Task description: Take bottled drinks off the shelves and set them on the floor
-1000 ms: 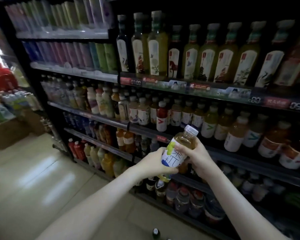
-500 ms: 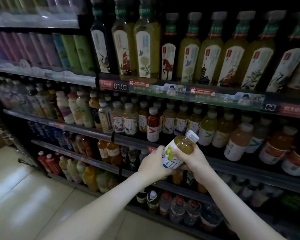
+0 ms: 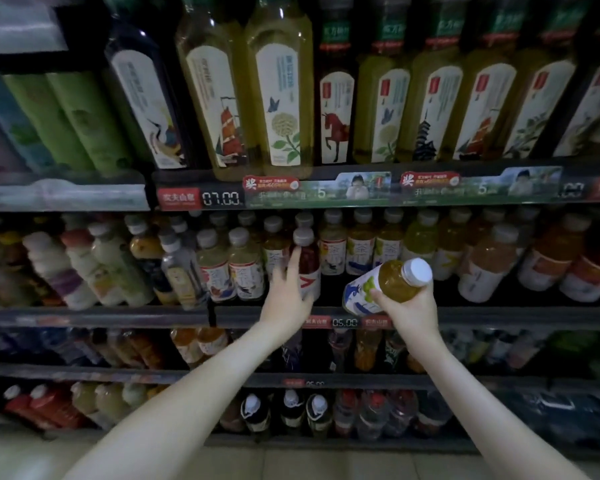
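Right hand (image 3: 409,306) grips a tilted tea bottle (image 3: 385,282); left hand (image 3: 286,292), fingers straight, touches a red bottle (image 3: 310,261) on the shelf (image 3: 118,317).

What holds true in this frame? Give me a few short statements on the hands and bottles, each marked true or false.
1. The right hand holds a yellow-drink bottle tilted in front of the shelves. True.
2. The left hand also has a grip on that bottle. False: it is apart from it, fingers extended at a red bottle on the shelf.
3. The held bottle's cap is red. False: it is white.
4. The price tag between the two wrists reads 05.00. True.
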`<act>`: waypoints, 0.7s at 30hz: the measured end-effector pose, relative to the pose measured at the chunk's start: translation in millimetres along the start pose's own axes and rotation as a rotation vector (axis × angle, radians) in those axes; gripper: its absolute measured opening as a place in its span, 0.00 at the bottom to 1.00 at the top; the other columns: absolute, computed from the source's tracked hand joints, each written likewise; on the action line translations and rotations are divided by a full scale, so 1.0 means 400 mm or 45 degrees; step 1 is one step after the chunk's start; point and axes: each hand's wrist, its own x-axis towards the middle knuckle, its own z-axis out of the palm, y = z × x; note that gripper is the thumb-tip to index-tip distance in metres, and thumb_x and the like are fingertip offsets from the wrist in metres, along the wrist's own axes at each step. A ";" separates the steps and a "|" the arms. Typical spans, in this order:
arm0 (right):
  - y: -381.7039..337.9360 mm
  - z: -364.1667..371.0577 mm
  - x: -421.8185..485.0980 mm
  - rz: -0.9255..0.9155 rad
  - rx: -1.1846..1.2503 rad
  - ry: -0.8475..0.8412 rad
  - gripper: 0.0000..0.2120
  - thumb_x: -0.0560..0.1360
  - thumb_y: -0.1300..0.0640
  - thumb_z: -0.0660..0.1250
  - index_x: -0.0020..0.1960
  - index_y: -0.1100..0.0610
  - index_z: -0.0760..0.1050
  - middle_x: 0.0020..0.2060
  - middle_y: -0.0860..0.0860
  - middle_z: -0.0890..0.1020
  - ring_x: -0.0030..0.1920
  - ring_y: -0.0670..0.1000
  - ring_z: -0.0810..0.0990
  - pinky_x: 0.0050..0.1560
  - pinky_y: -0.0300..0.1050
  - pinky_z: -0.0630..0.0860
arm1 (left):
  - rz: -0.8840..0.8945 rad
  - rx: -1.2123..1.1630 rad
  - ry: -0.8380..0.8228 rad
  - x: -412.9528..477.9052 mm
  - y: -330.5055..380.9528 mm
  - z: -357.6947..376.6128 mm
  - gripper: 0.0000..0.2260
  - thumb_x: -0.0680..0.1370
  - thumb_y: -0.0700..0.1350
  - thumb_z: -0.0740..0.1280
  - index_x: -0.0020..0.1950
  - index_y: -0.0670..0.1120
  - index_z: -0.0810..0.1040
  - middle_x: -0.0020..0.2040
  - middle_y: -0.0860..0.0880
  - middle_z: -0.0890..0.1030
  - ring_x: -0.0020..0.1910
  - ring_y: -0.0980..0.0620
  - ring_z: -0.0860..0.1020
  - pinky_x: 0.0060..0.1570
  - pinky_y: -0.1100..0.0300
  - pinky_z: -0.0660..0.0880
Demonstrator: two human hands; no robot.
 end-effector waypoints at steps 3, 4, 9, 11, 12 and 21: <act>0.015 0.000 -0.004 -0.003 0.008 0.093 0.37 0.66 0.58 0.79 0.68 0.55 0.65 0.56 0.50 0.78 0.56 0.49 0.77 0.59 0.46 0.72 | 0.089 0.052 0.046 0.076 0.007 -0.018 0.32 0.81 0.52 0.61 0.78 0.55 0.44 0.76 0.41 0.53 0.70 0.40 0.64 0.62 0.53 0.68; 0.022 -0.002 -0.004 0.004 0.010 0.118 0.37 0.66 0.58 0.79 0.68 0.55 0.64 0.57 0.50 0.78 0.56 0.50 0.77 0.59 0.46 0.72 | 0.113 0.101 0.035 0.102 0.012 -0.020 0.31 0.81 0.53 0.60 0.78 0.54 0.46 0.75 0.40 0.55 0.69 0.38 0.66 0.60 0.52 0.69; 0.045 -0.014 0.007 0.021 0.005 0.206 0.37 0.66 0.59 0.79 0.69 0.55 0.63 0.56 0.50 0.77 0.56 0.49 0.77 0.58 0.45 0.72 | 0.120 0.323 0.007 0.170 0.012 -0.005 0.25 0.81 0.50 0.60 0.76 0.49 0.56 0.68 0.38 0.61 0.62 0.35 0.68 0.45 0.52 0.70; 0.048 -0.018 0.023 0.012 0.005 0.210 0.37 0.66 0.59 0.79 0.69 0.55 0.63 0.57 0.50 0.77 0.56 0.49 0.77 0.58 0.44 0.72 | 0.128 0.379 0.075 0.171 0.011 -0.003 0.21 0.81 0.49 0.60 0.73 0.47 0.62 0.65 0.38 0.63 0.58 0.36 0.69 0.41 0.54 0.67; 0.049 -0.020 0.033 0.012 0.008 0.206 0.37 0.66 0.59 0.79 0.69 0.55 0.63 0.57 0.51 0.77 0.56 0.49 0.77 0.58 0.44 0.72 | 0.123 0.397 0.101 0.170 0.012 -0.001 0.20 0.81 0.48 0.60 0.72 0.47 0.64 0.64 0.37 0.64 0.57 0.36 0.70 0.40 0.53 0.67; 0.070 0.019 0.132 0.021 -0.080 0.032 0.31 0.67 0.60 0.78 0.65 0.57 0.67 0.54 0.51 0.80 0.55 0.47 0.79 0.60 0.44 0.73 | 0.262 0.383 0.206 0.125 -0.012 0.012 0.13 0.78 0.43 0.66 0.60 0.39 0.72 0.50 0.35 0.72 0.50 0.34 0.72 0.32 0.53 0.66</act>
